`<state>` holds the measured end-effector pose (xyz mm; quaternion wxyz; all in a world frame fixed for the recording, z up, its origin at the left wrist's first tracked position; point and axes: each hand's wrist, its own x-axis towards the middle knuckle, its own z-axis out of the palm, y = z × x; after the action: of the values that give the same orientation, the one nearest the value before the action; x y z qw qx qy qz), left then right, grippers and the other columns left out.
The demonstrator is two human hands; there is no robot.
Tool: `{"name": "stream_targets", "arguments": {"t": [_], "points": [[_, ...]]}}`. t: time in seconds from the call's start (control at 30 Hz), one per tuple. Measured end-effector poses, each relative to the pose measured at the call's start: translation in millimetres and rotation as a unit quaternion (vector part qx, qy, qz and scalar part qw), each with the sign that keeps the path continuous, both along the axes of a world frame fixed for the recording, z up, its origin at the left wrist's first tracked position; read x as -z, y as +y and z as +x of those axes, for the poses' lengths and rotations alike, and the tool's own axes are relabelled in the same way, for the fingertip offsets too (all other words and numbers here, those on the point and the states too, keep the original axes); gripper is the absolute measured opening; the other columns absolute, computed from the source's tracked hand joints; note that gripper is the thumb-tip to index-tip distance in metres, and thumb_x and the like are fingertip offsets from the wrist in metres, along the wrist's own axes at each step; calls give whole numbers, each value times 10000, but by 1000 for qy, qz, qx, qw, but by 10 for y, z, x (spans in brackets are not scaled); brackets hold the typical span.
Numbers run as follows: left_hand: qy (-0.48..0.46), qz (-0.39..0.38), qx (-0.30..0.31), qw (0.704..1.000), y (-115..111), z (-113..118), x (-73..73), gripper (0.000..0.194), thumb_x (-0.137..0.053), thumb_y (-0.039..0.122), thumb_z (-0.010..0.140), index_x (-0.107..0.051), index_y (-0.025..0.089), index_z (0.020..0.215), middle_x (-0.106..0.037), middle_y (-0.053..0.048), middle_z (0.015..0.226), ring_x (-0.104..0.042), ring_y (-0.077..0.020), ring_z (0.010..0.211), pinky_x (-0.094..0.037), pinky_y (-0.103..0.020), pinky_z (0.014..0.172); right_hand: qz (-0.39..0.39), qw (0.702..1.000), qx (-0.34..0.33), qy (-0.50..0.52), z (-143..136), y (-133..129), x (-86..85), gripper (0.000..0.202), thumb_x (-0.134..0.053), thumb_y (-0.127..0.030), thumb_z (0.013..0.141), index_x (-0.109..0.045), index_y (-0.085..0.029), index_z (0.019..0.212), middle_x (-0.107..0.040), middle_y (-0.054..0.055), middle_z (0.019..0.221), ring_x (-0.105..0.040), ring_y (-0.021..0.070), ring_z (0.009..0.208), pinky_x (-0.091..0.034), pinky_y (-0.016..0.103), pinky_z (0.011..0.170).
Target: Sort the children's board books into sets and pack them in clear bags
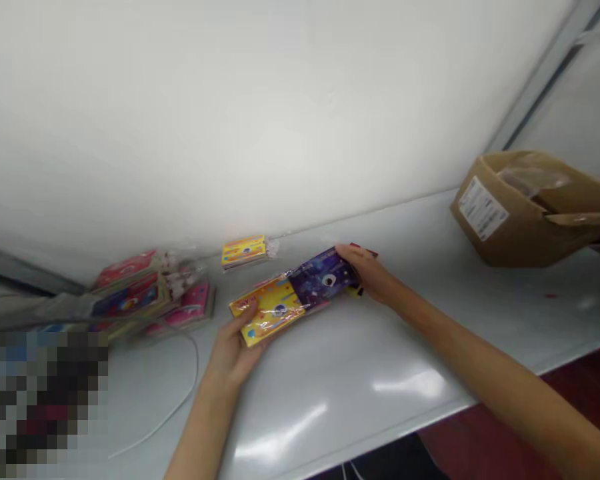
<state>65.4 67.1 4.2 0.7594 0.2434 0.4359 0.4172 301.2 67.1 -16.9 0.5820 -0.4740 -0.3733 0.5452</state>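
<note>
My left hand [240,343] grips the near left end of a yellow booklet pack [275,310] in shiny clear wrap, thumb on top. My right hand [367,270] is closed on the far end of a dark purple booklet pack [324,279] with a space print and a round eye-like figure. The two packs meet end to end above the table, and I cannot tell whether they are joined. Red and yellow edges of something else show under my right fingers. Behind my hands, by the wall, lies a small yellow stack [243,251] in clear wrap.
A grey table [350,373] runs along a white wall. Wrapped stacks in red, blue and pink [135,297] lie at the left, near a pale cable [193,380]. An open cardboard box [510,220] with plastic inside stands at the right. The lower left corner is pixelated.
</note>
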Motion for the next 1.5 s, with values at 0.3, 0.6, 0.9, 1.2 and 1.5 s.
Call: {"name": "stream_targets", "arguments": {"t": [0.3,0.6,0.9,1.2,1.5], "points": [[-5,18,12,1000,-5,0,14,365,-519,127,831,-565,116,1192,-724,-98,971,-667,-284,945,-514,-443,899,190,913,-97,-348,-69,-63,100,258,-535,-411,834,-693,-234,934,-648,70,1009,-585,207,914,-441,346,835],[-11,13,-2,1000,3,7,30,371,-536,125,821,-566,136,1190,-727,-99,953,-687,-262,883,-526,-448,881,156,949,-36,-273,20,3,45,300,-512,-436,842,-737,-237,836,-692,62,982,-613,219,974,-418,390,916],[5,-5,-14,1000,-12,31,13,386,-547,95,796,-578,118,1181,-732,-109,902,-696,-262,846,-525,-455,880,68,967,-219,-111,-144,-120,-12,337,-616,-517,728,-732,-210,804,-715,9,789,-630,192,851,-471,361,851],[-26,8,-11,1000,5,24,1,312,-522,92,818,-618,175,1103,-734,-57,844,-690,-243,873,-510,-458,900,26,993,-59,-103,-92,-52,-1,306,-629,-397,762,-711,-217,995,-697,46,1055,-609,216,1015,-449,377,915],[-10,9,-15,1000,10,-6,19,353,-532,101,813,-587,134,1161,-730,-98,931,-688,-262,880,-514,-473,893,106,975,-171,-99,-146,-97,32,338,-589,-450,793,-693,-260,1052,-608,21,1237,-500,216,1211,-313,406,1064]]}}
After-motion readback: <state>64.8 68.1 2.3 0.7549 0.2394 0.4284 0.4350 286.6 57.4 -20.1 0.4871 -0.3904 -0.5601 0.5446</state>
